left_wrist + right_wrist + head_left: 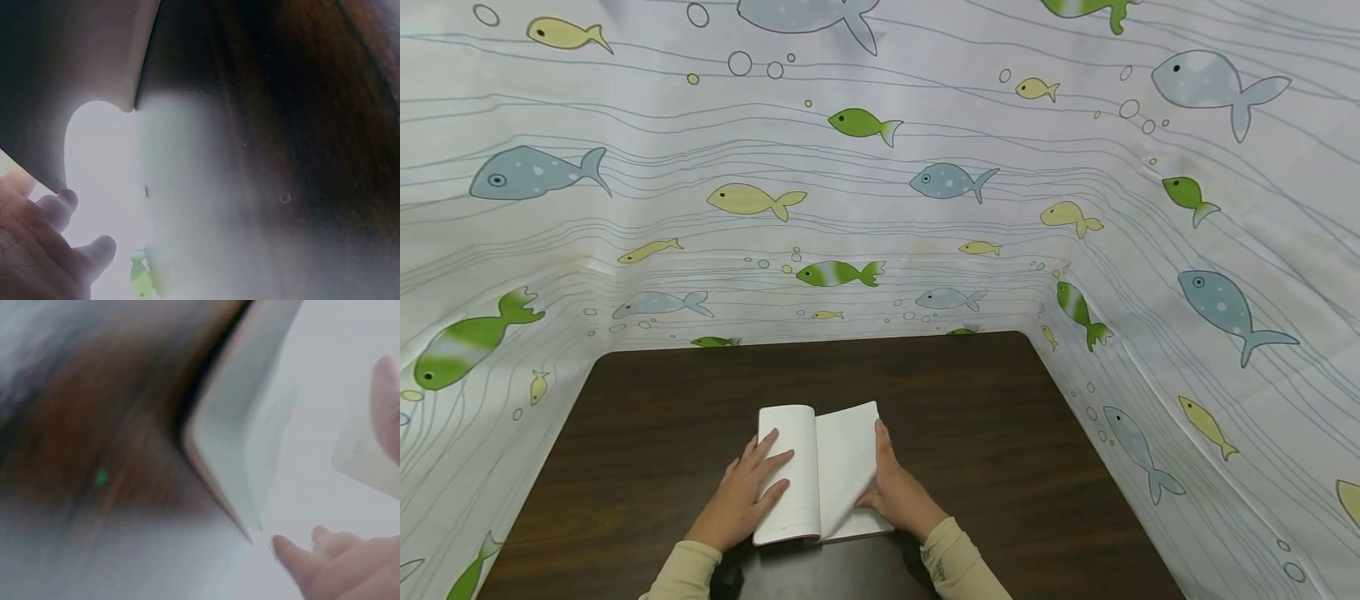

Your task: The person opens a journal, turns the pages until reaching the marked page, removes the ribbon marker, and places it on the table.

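At lower centre, the splayed left hand (748,490) is apparently steadying the notebook (802,500) while the loose-fingered right hand (904,492) is propping a page (846,454).

Dk brn table (1000,442) — wood grain, open notebook (840,467) on top

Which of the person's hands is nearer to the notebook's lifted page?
The right hand: its fingers are at the outer edge of the lifted page. The left hand is farther away, its fingers on the facing page.
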### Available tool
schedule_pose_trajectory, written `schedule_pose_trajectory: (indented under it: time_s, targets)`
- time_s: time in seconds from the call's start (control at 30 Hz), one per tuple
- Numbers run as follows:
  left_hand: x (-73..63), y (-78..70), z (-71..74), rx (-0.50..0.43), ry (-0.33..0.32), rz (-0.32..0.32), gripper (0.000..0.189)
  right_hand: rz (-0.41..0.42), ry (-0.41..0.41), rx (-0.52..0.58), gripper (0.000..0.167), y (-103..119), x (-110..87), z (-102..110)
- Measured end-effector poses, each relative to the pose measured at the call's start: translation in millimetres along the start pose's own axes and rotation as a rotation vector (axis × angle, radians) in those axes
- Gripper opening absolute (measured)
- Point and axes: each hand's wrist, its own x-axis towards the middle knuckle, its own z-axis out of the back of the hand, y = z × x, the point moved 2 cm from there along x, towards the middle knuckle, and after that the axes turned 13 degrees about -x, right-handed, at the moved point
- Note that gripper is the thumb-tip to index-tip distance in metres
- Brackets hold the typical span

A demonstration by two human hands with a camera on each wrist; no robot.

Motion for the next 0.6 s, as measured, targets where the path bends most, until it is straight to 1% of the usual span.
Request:
schedule_pose_trajectory:
  time_s: [0.07, 0.17, 0.23, 0.33, 0.37, 0.43, 0.5, 0.6]
  targets:
    - [0.8, -0.2, 0.3, 0.003, 0.0, -0.002, 0.044, 0.001, -0.007, 0.087, 0.136, 3, 1.0, 2]
    - [1.0, -0.1, 0.2, 0.011, -0.001, -0.003, 0.043, 0.046, 0.011, 0.229, 0.134, 7, 2.9, 3]
    - [0.8, 0.2, -0.1, 0.01, 0.0, -0.003, 0.043, 0.1, 0.043, 0.316, 0.127, 10, 3.6, 4]
    - [0.9, 0.7, -0.1, 0.005, -0.003, -0.002, 0.043, 0.161, 0.122, 0.429, 0.108, 15, 3.9, 4]
    - [1.0, 0.9, -0.1, 0.002, -0.003, -0.002, 0.043, 0.168, 0.146, 0.441, 0.101, 17, 3.6, 4]
    - [1.0, 1.4, 0.0, -0.007, -0.004, -0.003, 0.043, 0.179, 0.19, 0.426, 0.089, 22, 3.3, 3]
    - [1.1, 1.8, -0.2, -0.014, -0.001, -0.001, 0.044, 0.203, 0.225, 0.393, 0.083, 27, 3.8, 2]
    - [1.2, 2.0, -0.9, -0.018, 0.006, 0.005, 0.046, 0.27, 0.259, 0.333, 0.077, 35, 4.9, 0]
